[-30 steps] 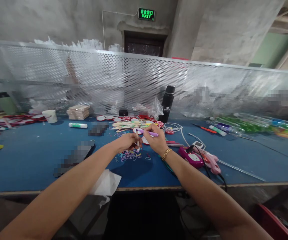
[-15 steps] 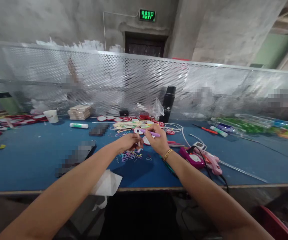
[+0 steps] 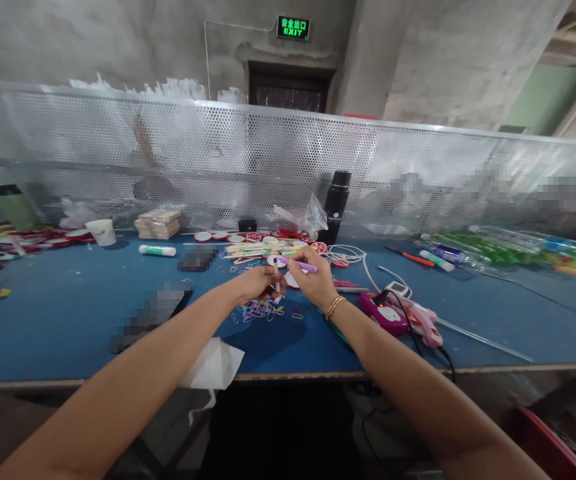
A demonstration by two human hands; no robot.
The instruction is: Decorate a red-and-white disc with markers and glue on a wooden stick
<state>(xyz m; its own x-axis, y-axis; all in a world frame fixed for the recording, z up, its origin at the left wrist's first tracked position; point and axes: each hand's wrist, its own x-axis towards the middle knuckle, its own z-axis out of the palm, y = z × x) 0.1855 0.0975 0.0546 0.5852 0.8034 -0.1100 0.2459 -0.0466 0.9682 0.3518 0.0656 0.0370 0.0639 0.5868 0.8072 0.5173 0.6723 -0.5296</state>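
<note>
In the middle of the head view my left hand (image 3: 257, 285) is closed on a flat wooden craft stick (image 3: 277, 272), held upright with a dark mark at its top end. My right hand (image 3: 314, 279), a gold bracelet at its wrist, grips a purple marker pen (image 3: 306, 265). The pen lies almost level, its tip at the top of the stick; whether the two touch I cannot tell. Below my hands lies a heap of small pastel pear-shaped pins (image 3: 259, 311). Just behind them are a bundle of wooden sticks (image 3: 251, 249) and round white-and-red discs (image 3: 253, 237).
On the blue table (image 3: 278, 347) stand a black bottle (image 3: 335, 207) and a paper cup (image 3: 102, 233). To the right lie a magenta box (image 3: 382, 315) and a pink glue gun (image 3: 421, 321) with cables. A phone (image 3: 155, 315) and white paper (image 3: 215, 363) lie left.
The purple marker has shifted slightly left toward the stick's top. My left hand keeps its hold on the stick, and the whole view has moved a little.
</note>
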